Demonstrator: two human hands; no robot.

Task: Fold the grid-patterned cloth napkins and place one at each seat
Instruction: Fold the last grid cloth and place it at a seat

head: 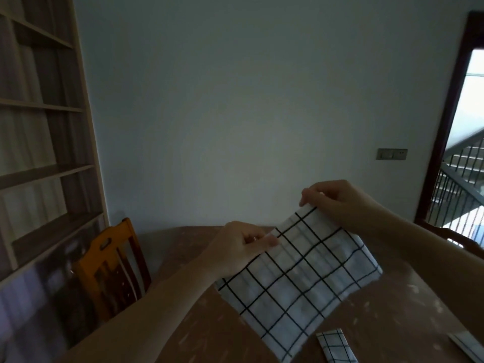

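Aloft—napkin [296, 281] between left hand [242, 247] and right hand [332, 203], long axis down-left.

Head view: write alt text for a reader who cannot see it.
Two bare hands, left and right, pinch the top edge of a white black-gridded cloth napkin, holding it above a brown wooden table. A folded grid-patterned napkin lies near the bottom edge; an orange wooden chair stands left.

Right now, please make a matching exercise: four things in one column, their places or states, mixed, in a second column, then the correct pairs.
1. left hand
2. held napkin
3. folded napkin
4. wooden chair

A. lies on the table, near edge
B. pinches a cloth corner
C. stands at the table's left side
D. hangs spread between both hands

Pairs: 1-B, 2-D, 3-A, 4-C
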